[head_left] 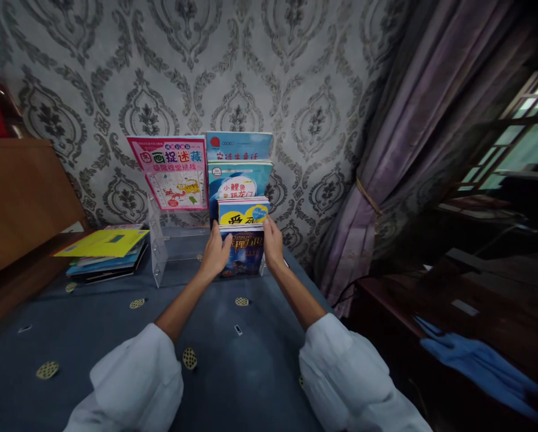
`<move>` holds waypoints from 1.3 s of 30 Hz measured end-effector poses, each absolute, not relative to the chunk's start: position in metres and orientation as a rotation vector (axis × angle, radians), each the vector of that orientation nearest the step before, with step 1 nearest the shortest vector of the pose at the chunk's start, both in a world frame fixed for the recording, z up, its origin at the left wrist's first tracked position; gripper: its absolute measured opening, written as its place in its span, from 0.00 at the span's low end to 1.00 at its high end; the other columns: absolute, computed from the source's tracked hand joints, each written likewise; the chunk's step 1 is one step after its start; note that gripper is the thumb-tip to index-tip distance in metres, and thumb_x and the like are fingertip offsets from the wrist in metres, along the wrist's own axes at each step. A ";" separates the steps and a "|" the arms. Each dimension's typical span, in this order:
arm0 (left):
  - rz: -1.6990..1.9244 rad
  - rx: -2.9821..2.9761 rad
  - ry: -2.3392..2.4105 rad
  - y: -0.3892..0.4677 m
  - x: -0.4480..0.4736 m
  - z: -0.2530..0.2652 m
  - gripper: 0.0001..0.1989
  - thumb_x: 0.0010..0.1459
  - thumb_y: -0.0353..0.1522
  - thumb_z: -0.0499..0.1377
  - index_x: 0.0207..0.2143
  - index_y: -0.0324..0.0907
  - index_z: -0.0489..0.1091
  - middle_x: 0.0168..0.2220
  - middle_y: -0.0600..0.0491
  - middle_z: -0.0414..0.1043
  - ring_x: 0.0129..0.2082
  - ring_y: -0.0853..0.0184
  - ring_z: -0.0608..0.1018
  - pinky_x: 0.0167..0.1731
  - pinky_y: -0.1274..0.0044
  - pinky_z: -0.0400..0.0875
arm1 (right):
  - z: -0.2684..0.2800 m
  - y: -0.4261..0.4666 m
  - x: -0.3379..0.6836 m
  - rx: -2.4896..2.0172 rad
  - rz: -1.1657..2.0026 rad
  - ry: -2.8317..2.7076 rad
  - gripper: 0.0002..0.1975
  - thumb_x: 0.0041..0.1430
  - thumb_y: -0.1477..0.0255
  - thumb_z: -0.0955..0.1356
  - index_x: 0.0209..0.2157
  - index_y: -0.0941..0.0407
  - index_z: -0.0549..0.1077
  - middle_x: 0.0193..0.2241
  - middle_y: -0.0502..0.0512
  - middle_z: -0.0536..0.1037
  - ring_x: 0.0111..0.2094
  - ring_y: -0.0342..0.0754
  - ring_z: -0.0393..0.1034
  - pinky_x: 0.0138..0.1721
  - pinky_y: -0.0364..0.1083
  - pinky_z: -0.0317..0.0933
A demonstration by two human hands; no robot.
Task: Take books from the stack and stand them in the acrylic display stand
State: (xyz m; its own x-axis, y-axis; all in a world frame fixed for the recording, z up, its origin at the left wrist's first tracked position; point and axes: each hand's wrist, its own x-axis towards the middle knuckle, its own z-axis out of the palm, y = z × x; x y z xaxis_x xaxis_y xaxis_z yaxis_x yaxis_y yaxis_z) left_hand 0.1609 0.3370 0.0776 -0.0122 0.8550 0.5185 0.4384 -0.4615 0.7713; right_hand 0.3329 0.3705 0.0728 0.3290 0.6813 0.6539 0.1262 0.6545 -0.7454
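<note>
A dark blue book (242,258) stands upright at the front of a clear acrylic book rack (158,258). My left hand (217,251) grips its left edge, thumb on the cover. My right hand (273,241) closes on its right edge, with some fingers hidden. Just behind stands a yellow and blue book (242,213). Further back, a teal book (244,179) and a light blue book (239,144) rise in steps. The left part of the rack holds a pink picture book (179,180) at the back.
Left of the rack, a pile of books (104,267) with a yellow one (107,243) on top lies on the dark blue tablecloth (233,372). A wooden cabinet (21,198) borders the left. Tied curtains (363,210) and a dark table with a blue cloth (476,360) are on the right.
</note>
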 end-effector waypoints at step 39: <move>1.432 1.921 1.260 0.343 0.156 0.081 0.34 0.64 0.38 0.54 0.70 0.36 0.52 0.71 0.41 0.53 0.71 0.54 0.58 0.69 0.62 0.51 | 0.077 0.357 0.331 -1.110 0.126 -1.152 0.27 0.66 0.53 0.57 0.36 0.58 0.79 0.35 0.62 0.83 0.37 0.56 0.73 0.45 0.52 0.66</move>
